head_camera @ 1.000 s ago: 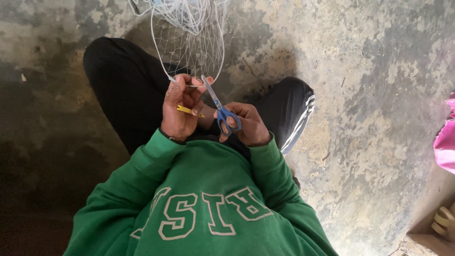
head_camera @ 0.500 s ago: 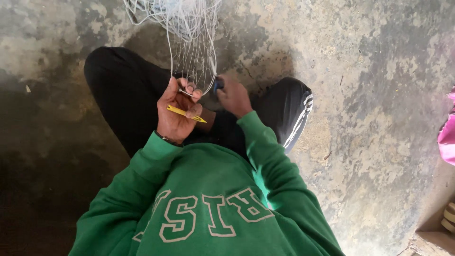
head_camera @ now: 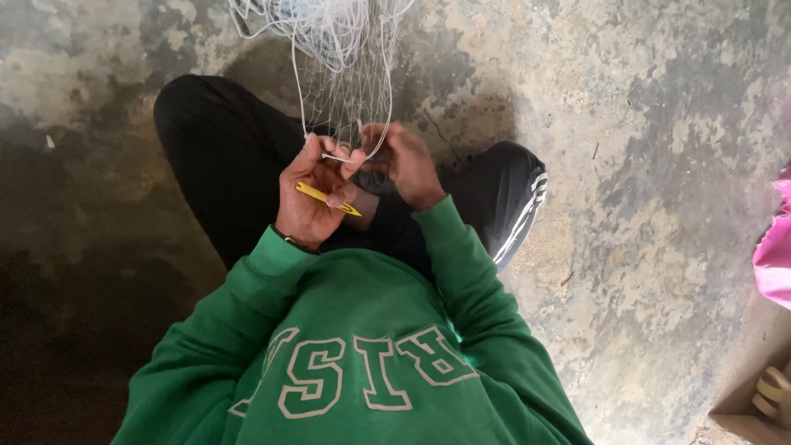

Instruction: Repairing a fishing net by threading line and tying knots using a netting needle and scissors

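My two hands have drawn together at the lower edge of the white net [head_camera: 342, 91] since half a second ago, when my right hand sat farther off to the side. A full second back my right hand held blue-handled scissors; they are no longer visible. My left hand [head_camera: 311, 194] is closed: thumb and forefinger pinch the net's thick border cord, while the lower fingers clamp one yellow netting needle [head_camera: 328, 199] across the palm, its point aimed toward my right wrist. My right hand [head_camera: 405, 163] is curled, fingertips pinching the same cord just beside my left thumb — the two hands touch or nearly touch there; I cannot tell which.

Count: one net, hanging from the top of the view down to my hands; one yellow needle; two hands, both on the cord. The net's mesh spreads between my knees, above my black trousers [head_camera: 222, 156], over a mottled concrete floor [head_camera: 643, 165]. My green sweatshirt [head_camera: 354, 354] fills the lower view. One pink object [head_camera: 774, 264] lies at the right edge, well apart.
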